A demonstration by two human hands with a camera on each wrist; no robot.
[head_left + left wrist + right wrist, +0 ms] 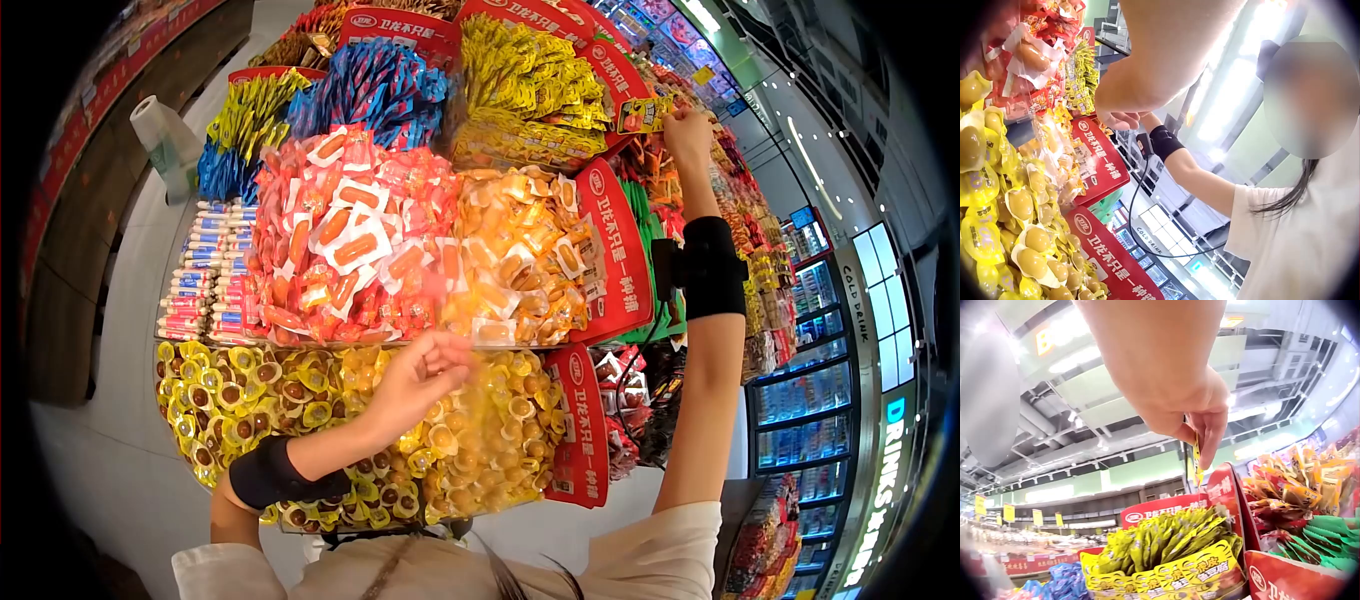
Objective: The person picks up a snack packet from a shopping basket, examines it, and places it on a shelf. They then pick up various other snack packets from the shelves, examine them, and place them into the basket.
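Observation:
My right hand pinches a small yellow snack packet between thumb and fingers at the back right of the display. In the right wrist view the packet hangs edge-on from the fingertips, above a bin of yellow snack packets. Loosely bent and holding nothing, my left hand hovers over the front bins. Below it lie yellow-wrapped egg-like snacks; just beyond are red-wrapped sausages and orange-wrapped pieces.
Red printed divider cards stand upright along the bins' right side. Blue packets fill a bin at the back left. A roll of plastic bags stands on the left. Drink coolers line the right.

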